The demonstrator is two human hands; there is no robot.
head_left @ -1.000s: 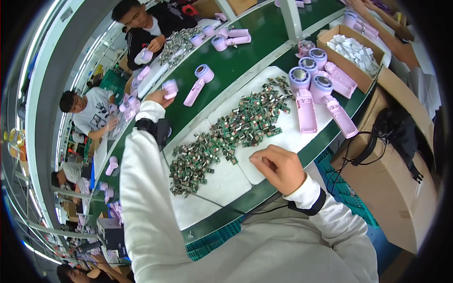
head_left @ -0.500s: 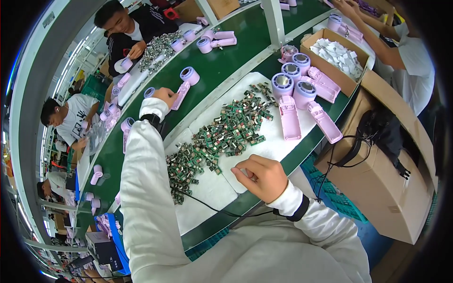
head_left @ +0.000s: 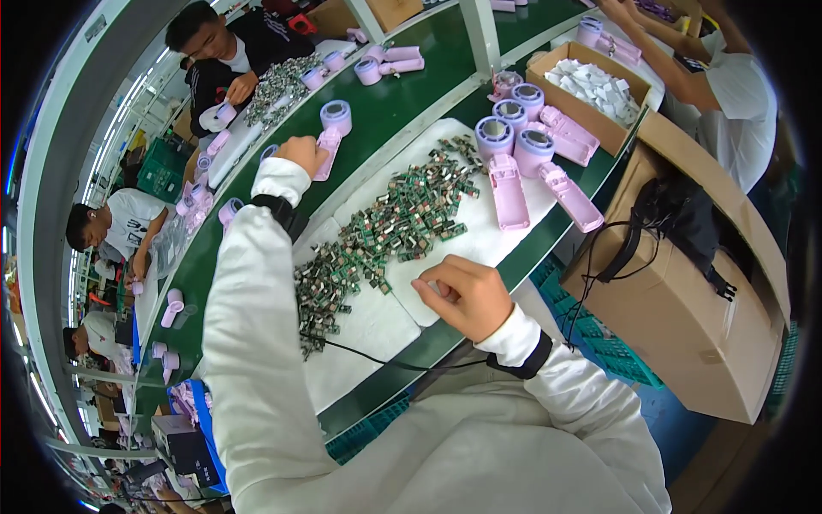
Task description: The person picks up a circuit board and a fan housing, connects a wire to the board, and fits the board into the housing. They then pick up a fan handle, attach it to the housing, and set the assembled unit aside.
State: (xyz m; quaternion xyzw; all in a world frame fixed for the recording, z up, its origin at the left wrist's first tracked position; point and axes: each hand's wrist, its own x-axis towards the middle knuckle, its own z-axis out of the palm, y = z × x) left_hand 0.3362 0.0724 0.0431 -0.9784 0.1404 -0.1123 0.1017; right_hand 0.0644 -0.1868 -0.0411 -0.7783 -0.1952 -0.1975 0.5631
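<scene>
My left hand [head_left: 301, 156] reaches over the green belt, its fingers curled against the handle of a pink handheld fan housing [head_left: 329, 141] with a round lavender head. Its fingertips are partly hidden, but they appear closed on the handle's edge. Another lavender round head [head_left: 269, 152] shows just left of that hand. My right hand [head_left: 469, 295] hovers at the near side of the white foam sheet [head_left: 368, 330], loosely closed, with nothing visible in it. Between the hands lies a heap of small green circuit boards [head_left: 398, 218].
Several fan housings [head_left: 514, 141] stand at the sheet's far right, before a carton of white pieces [head_left: 595, 90]. A large carton [head_left: 685, 291] with a black bag stands to the right. A black cable [head_left: 385, 360] crosses the sheet. Co-workers sit across the belt [head_left: 411, 103].
The view has shifted, so most things sit higher and a little left. My left hand has moved closer in against the fan handle. The right hand keeps its loosely curled pose.
</scene>
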